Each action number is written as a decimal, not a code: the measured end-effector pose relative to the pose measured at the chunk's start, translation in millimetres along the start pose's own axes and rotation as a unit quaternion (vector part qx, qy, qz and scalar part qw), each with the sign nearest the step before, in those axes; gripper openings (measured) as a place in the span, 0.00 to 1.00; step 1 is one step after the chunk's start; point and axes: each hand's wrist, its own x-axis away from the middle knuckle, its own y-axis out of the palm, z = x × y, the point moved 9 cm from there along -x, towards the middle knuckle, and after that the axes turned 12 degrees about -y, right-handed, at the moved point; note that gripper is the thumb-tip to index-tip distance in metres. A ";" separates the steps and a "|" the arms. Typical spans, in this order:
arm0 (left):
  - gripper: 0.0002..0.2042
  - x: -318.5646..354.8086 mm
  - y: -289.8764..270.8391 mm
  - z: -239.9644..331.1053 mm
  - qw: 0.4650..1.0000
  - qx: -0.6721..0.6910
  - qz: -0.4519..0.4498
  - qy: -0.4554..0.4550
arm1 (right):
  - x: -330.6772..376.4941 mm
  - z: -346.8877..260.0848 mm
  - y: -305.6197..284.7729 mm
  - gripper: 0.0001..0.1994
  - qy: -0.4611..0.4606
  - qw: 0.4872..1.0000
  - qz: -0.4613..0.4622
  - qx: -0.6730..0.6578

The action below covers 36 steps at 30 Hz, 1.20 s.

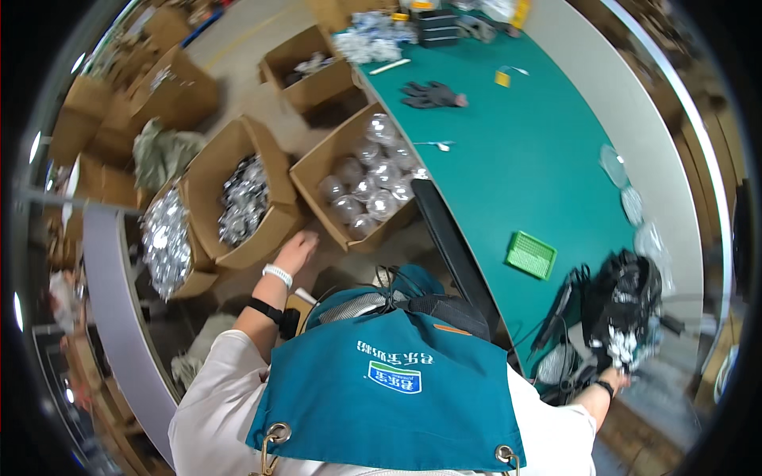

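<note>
My left hand (pixel 297 251), with a white band on the wrist, hangs low beside the open cardboard box (pixel 274 170) of shiny silver pieces (pixel 244 200). It holds nothing I can see, and its fingers look loosely apart. My right hand (pixel 613 381), wearing a dark wristband, reaches out to the far right. It is beside a cluster of small silver pieces (pixel 623 347) below a black plastic bag (pixel 627 289). Its fingers are small and partly hidden, so their grip does not show. Clear round plastic balls (pixel 382 205) fill a cardboard box (pixel 317 170) in front of me.
A green-topped table (pixel 524 170) runs along my right, carrying a green basket (pixel 532 255), a dark glove (pixel 432 94) and clear round plastic pieces (pixel 613 165). A black padded bar (pixel 452 242) lines its near edge. More cartons (pixel 175 91) stand on the floor at left.
</note>
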 end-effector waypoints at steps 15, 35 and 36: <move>0.29 417.8 83.3 324.1 0.559 0.054 -0.380 0.735 | 2.9 -105.4 16.5 0.31 0.330 0.887 0.062 -0.317; 0.23 -64.8 -447.9 -236.7 0.949 -0.180 0.193 -0.173 | 455.0 -806.9 -85.2 0.11 -0.607 0.744 -0.023 -0.278; 0.21 -57.9 -447.0 -323.3 0.940 -0.236 0.199 -0.146 | 520.2 -860.8 -67.6 0.10 -0.666 0.693 -0.118 -0.249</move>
